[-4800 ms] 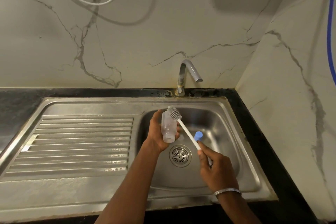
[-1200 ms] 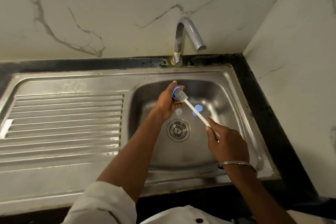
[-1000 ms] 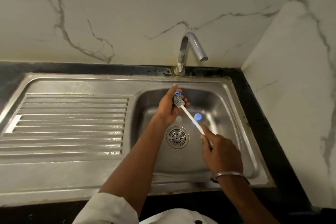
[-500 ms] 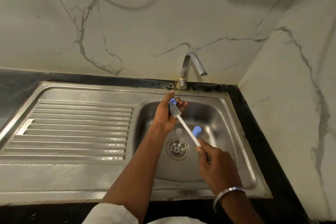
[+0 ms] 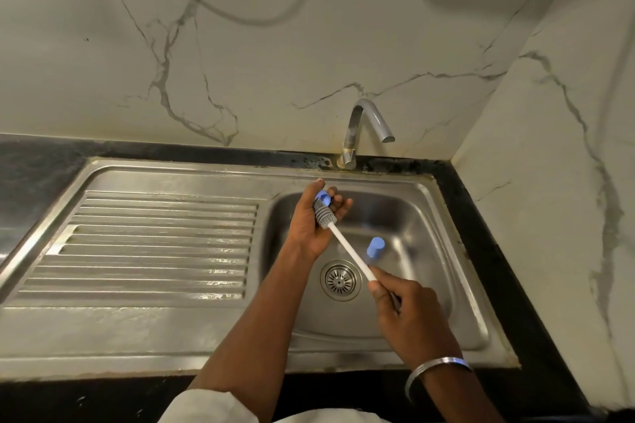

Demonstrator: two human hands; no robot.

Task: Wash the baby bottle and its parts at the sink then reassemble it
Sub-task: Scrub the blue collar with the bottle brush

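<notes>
My left hand (image 5: 311, 221) holds a small blue bottle part (image 5: 323, 197) over the far left of the sink basin (image 5: 426, 216), its fingers curled round it. The grey bristle head of a bottle brush (image 5: 324, 215) lies against that part. The brush's white handle (image 5: 350, 251) runs down to my right hand (image 5: 407, 314), which grips its lower end above the drain (image 5: 340, 280). A blue cap (image 5: 375, 246) stands in the basin to the right of the handle. The bottle body is not in sight.
The tap (image 5: 364, 127) stands behind the basin with no water running. A ribbed steel draining board (image 5: 154, 244) fills the left. Black counter edges the sink, and a marble wall closes in on the right. Cables hang at the top.
Earlier my left hand held the clear bottle; now it holds the blue part against the brush head. Over the last second both hands stay in place while the view tilts up.
</notes>
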